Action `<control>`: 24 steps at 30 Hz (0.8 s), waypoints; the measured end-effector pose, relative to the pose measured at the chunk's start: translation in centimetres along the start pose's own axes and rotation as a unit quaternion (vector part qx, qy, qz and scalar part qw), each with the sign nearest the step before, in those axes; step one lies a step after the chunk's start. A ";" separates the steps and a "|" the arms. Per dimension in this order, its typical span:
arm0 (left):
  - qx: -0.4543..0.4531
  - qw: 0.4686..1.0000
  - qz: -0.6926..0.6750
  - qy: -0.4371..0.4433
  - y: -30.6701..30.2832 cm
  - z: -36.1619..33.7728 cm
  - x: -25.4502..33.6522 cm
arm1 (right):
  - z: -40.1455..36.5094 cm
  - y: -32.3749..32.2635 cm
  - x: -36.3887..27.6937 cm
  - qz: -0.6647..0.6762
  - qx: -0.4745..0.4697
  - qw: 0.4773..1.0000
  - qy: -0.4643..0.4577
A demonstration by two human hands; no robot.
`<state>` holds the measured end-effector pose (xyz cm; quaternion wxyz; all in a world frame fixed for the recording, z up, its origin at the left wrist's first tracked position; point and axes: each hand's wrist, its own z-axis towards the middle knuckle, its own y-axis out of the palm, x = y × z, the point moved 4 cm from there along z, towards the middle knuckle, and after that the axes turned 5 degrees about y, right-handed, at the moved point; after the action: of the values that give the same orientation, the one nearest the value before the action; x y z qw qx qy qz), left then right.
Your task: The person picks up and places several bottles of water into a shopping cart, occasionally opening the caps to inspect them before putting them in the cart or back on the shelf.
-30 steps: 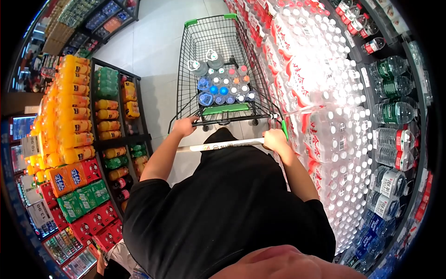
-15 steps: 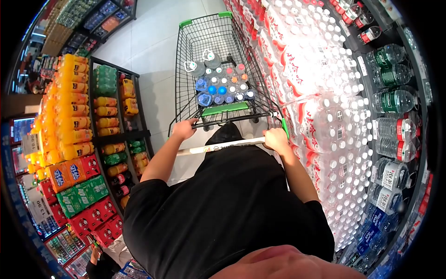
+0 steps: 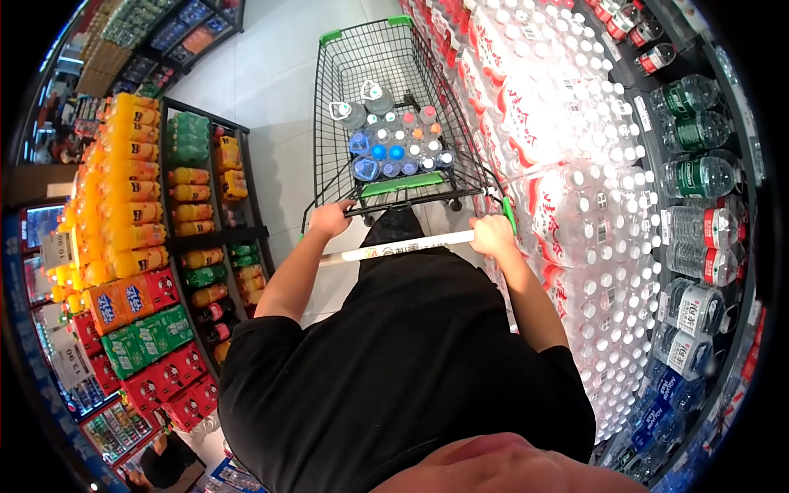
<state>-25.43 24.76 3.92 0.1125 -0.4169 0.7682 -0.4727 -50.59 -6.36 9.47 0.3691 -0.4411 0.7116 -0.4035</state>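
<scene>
A black wire shopping cart (image 3: 323,78) with green corner pieces stands in front of me. Its white printed handle (image 3: 403,246) crosses before my black shirt. My right hand (image 3: 493,237) is wrapped round the right end of that handle. Higher up, my left hand (image 3: 331,219) is closed on the cart's black frame at the near left corner. Inside the basket stand several bottles: large ones with white carry loops (image 3: 376,99), blue-capped ones (image 3: 379,152) and smaller ones with white, red and orange caps.
Wrapped packs of clear water bottles (image 3: 567,214) are piled close along the right side, before a shelf of large bottles (image 3: 699,177). Left are stacked orange drinks (image 3: 131,177), boxed drinks (image 3: 148,341) and a black rack (image 3: 256,197). Another person (image 3: 164,460) is at bottom left.
The cart and both hands sit slightly further right in view, and the handle is a little higher. The other person at bottom left has changed position. Both hands keep their hold.
</scene>
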 end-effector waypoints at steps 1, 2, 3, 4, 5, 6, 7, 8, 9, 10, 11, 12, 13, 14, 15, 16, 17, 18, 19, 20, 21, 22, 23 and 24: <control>0.000 1.000 0.002 0.000 0.0 0.1 0.0 | 0.2 0.2 0.2 0.001 0.005 1.000 0.004; 0.000 1.000 0.005 0.000 -0.1 0.2 0.0 | 0.4 0.5 0.4 0.003 0.011 1.000 0.008; 0.000 1.000 0.006 -0.001 -0.1 0.4 0.1 | 0.5 0.5 0.5 0.004 0.016 1.000 0.012; -0.001 1.000 0.008 -0.001 -0.2 0.5 0.1 | 0.5 0.5 0.6 0.005 0.018 1.000 0.011; -0.001 1.000 0.009 -0.002 -0.2 0.6 0.1 | 0.6 0.5 0.6 0.005 0.020 1.000 0.011; 0.000 1.000 0.008 -0.001 -0.3 0.7 0.0 | 0.6 0.4 0.6 0.006 0.022 1.000 0.010; 0.000 1.000 0.008 0.000 -0.4 0.8 0.0 | 0.7 0.3 0.6 0.004 0.019 1.000 0.011; 0.000 1.000 0.007 0.000 -0.4 0.9 -0.1 | 0.8 0.3 0.5 0.003 0.016 1.000 0.012; 0.001 1.000 0.002 0.001 -0.4 1.0 -0.1 | 0.9 0.0 0.4 0.002 0.014 1.000 0.013; 0.001 1.000 -0.002 0.002 -0.5 1.0 -0.1 | 0.9 -0.1 0.4 0.001 0.003 1.000 0.014; 0.002 1.000 -0.006 0.003 -0.6 1.1 -0.1 | 1.0 -0.4 0.3 -0.001 -0.007 1.000 0.015; 0.003 1.000 -0.005 0.003 -0.7 1.2 -0.1 | 1.1 -0.5 0.2 -0.002 -0.017 1.000 0.016; 0.004 1.000 -0.003 0.004 -0.9 1.3 -0.1 | 1.2 -0.6 0.2 -0.004 -0.019 1.000 0.016; 0.004 1.000 -0.001 0.004 -1.0 1.5 -0.1 | 1.3 -0.7 0.2 -0.005 -0.022 1.000 0.016; 0.005 1.000 -0.004 0.005 -1.2 1.6 -0.1 | 1.5 -0.8 0.3 -0.007 -0.024 1.000 0.017; 0.004 1.000 -0.003 0.007 -1.4 1.7 -0.1 | 1.6 -0.8 0.3 -0.008 -0.024 1.000 0.015; 0.002 1.000 -0.003 0.008 -1.6 1.8 -0.1 | 1.8 -0.8 0.2 -0.008 -0.024 1.000 0.014; 0.000 1.000 -0.002 0.009 -1.9 1.9 -0.2 | 2.0 -0.9 0.1 -0.009 -0.025 1.000 0.012; 0.000 1.000 -0.002 0.010 -2.1 2.1 -0.4 | 2.2 -1.0 0.0 -0.009 -0.025 1.000 0.014; -0.001 1.000 -0.002 0.011 -2.3 2.3 -0.5 | 2.4 -1.1 -0.1 -0.009 -0.025 1.000 0.015; 0.000 1.000 -0.002 0.011 -2.4 2.5 -0.7 | 2.6 -1.3 -0.2 -0.010 -0.026 0.999 0.017; 0.001 1.000 -0.001 0.013 -2.6 2.8 -0.9 | 2.9 -1.5 -0.3 -0.011 -0.025 0.999 0.018; 0.003 1.000 0.000 0.015 -2.8 3.1 -1.1 | 3.2 -1.6 -0.5 -0.012 -0.025 0.999 0.020; 0.004 1.000 0.001 0.016 -3.0 3.3 -1.3 | 3.4 -1.8 -0.6 -0.013 -0.025 0.999 0.022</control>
<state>-21.17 22.99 4.30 0.1020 -0.4081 0.7686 -0.4820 -46.77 -7.15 9.80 0.3371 -0.4507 0.7236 -0.3995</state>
